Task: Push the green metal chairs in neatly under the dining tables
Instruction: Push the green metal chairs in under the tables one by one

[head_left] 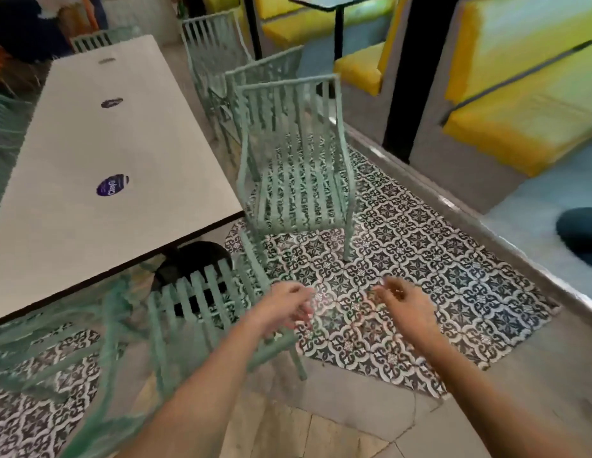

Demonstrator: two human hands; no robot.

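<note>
A green metal chair (296,166) is shown pulled out from the white dining table (99,153), just beside its corner on the patterned tile floor (420,259). The left hand (284,309) and right hand (407,305) are held out above the floor, fingers loosely curled, nothing gripped. A nearer chair (202,312) is seen below the left hand.

Light: bright, even, soft across the white table (90,153).
Shadows: faint beneath that table.
Blur: both hands smeared, yellow benches (519,127) right of the table smudged.
Edges: bowed, wide-angle stretch.
</note>
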